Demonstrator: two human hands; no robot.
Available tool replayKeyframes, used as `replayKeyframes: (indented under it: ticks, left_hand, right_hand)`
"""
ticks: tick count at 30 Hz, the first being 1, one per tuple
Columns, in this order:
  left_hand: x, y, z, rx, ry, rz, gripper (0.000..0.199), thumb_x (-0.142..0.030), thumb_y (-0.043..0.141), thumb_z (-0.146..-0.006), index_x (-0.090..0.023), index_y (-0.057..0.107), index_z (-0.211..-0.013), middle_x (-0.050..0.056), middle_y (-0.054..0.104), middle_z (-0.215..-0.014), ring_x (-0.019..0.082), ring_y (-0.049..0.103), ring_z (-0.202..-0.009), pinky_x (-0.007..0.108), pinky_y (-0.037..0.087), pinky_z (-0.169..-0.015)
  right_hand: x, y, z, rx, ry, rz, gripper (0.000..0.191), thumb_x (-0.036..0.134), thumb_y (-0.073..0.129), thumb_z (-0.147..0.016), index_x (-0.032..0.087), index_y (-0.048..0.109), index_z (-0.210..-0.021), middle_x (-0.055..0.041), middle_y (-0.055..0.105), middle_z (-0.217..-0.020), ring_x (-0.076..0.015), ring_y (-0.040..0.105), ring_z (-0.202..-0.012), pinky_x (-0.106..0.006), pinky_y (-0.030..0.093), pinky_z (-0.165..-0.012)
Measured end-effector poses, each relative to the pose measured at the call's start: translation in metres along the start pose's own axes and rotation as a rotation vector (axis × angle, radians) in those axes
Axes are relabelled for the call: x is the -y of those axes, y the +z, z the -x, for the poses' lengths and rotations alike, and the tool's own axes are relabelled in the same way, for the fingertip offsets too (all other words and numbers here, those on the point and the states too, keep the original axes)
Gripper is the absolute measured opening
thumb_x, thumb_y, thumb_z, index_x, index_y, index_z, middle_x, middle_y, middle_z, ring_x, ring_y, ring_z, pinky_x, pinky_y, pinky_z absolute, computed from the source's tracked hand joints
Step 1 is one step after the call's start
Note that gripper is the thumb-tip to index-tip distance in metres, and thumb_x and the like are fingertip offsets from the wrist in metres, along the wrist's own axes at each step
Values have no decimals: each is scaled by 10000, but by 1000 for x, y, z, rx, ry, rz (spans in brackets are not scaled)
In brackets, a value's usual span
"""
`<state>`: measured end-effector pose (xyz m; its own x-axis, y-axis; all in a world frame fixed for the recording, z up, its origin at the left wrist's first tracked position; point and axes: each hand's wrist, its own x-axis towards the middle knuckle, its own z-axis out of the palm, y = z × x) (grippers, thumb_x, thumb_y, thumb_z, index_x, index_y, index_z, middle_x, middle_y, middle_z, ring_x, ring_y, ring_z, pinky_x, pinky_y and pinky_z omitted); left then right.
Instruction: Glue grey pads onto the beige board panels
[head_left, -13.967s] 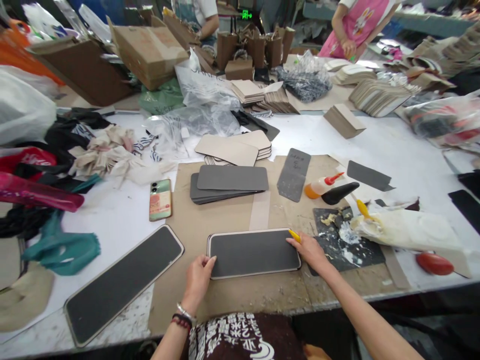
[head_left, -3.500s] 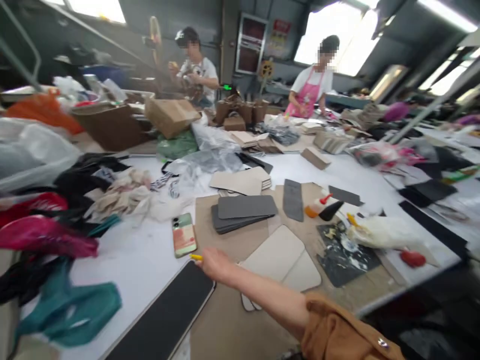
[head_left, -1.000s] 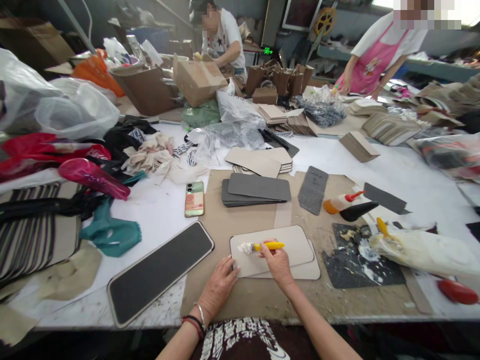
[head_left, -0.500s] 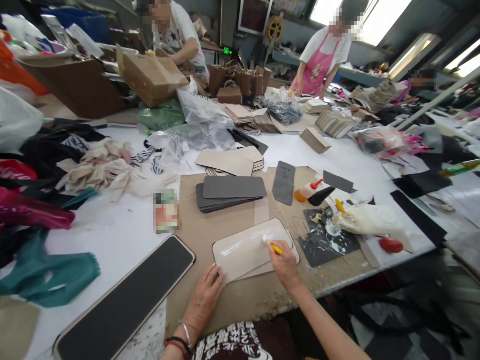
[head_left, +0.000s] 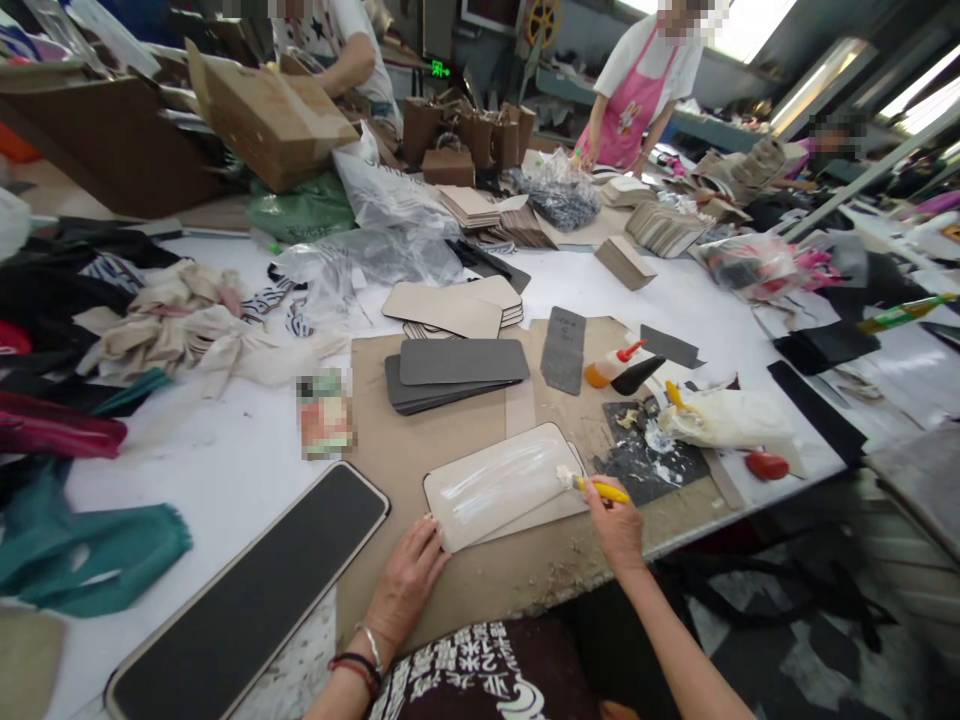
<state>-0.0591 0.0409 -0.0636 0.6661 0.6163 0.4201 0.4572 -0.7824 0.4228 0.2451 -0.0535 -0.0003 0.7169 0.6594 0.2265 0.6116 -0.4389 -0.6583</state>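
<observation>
My right hand (head_left: 616, 525) grips a yellow-handled brush (head_left: 600, 488). White paste coats its bristles, which are at the right end of a beige panel (head_left: 487, 485). Wet, shiny white streaks run along that panel, and a second beige panel (head_left: 544, 515) lies partly under it. My left hand (head_left: 411, 575) lies flat with fingers stretched out, fingertips at the panel's lower left corner. Left of this hand is a long dark panel with a pale border (head_left: 255, 590). A smeared dark board (head_left: 660, 470) with white paste on it sits to the right.
Behind the panels lie stacked grey pieces (head_left: 463, 362) and beige pieces (head_left: 450, 305). A bottle of orange liquid (head_left: 602, 370), a white bag with paste (head_left: 735, 415) and a red object (head_left: 766, 465) are at right. Cloth scraps (head_left: 180, 320) cover the left. Co-workers (head_left: 634, 90) stand across the table.
My right hand has moved the brush rightward to the panel's end, and the white streaks now reach farther along. My left hand stays by the panel's corner. The camera view has shifted slightly.
</observation>
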Motion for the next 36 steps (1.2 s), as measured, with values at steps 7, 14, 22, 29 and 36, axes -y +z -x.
replayKeyframes:
  ticks: [7, 14, 22, 29, 36]
  left_hand:
    - [-4, -5, -2, 11, 0, -52, 217, -217, 423, -883, -149, 588, -1005, 99, 617, -1061, 217, 577, -1032, 386, 531, -869]
    - [-3, -4, -2, 53, -8, -43, 216, -214, 433, -877, -149, 591, -1009, 91, 633, -1030, 218, 585, -1010, 400, 537, -862]
    - [-3, -2, 0, 36, -14, -41, 221, -232, 432, -879, -150, 590, -1012, 92, 633, -1027, 221, 582, -1017, 406, 535, -866]
    - [-1, -7, 0, 52, -7, -16, 241, -246, 416, -888, -143, 569, -1045, 93, 629, -1058, 202, 578, -1031, 385, 523, -893]
    - [6, -6, 3, 64, 33, 13, 253, -227, 425, -887, -171, 571, -1086, 80, 625, -1093, 199, 567, -1069, 379, 516, -910]
  right_hand:
    - [72, 32, 22, 235, 52, -281, 309, 473, 512, -804, 173, 587, -824, -52, 614, -793, -163, 610, -632, -287, 497, -633]
    - [119, 103, 30, 442, 85, -470, 314, 488, 494, -798, 185, 572, -781, -21, 610, -734, -144, 605, -581, -254, 496, -579]
    - [30, 34, -46, 27, 130, 24, 472, 611, 441, -751, 166, 587, -806, -53, 622, -610, -211, 613, -600, -318, 456, -611]
    - [89, 47, 41, 325, -155, -181, 249, 386, 458, -856, 185, 592, -796, -51, 623, -782, -165, 598, -732, -274, 470, -678]
    - [89, 57, 60, 351, -174, -235, 212, 336, 467, -863, 189, 596, -780, -43, 614, -770, -156, 588, -740, -267, 479, -690]
